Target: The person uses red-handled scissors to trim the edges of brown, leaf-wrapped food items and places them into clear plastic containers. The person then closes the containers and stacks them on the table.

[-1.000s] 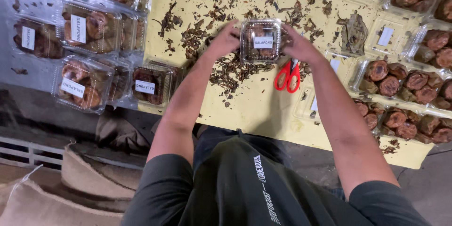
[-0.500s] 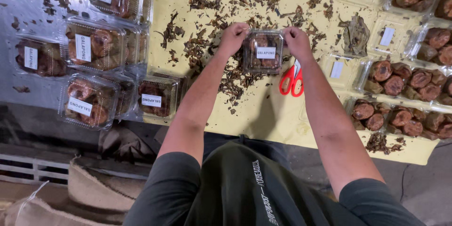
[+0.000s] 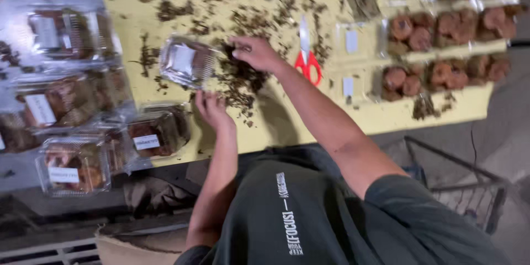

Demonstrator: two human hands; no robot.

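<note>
My left hand (image 3: 211,107) is nearest to me, fingers loose, just below the clear plastic box (image 3: 186,62) at its 11 o'clock; I cannot tell if it touches. My right hand (image 3: 255,52) holds the box's right edge. Red scissors (image 3: 307,61) lie at 3 o'clock on the yellow table (image 3: 342,116).

Red-handled scissors (image 3: 307,62) lie on the yellow table (image 3: 353,116) strewn with brown flakes (image 3: 243,77), beside a clear, white-labelled box (image 3: 186,61).

Clear box (image 3: 186,61) on surface (image 3: 342,116), centre-left; stacked boxes (image 3: 72,99) far left; scissors (image 3: 307,58) right; open trays (image 3: 441,49) far right.
</note>
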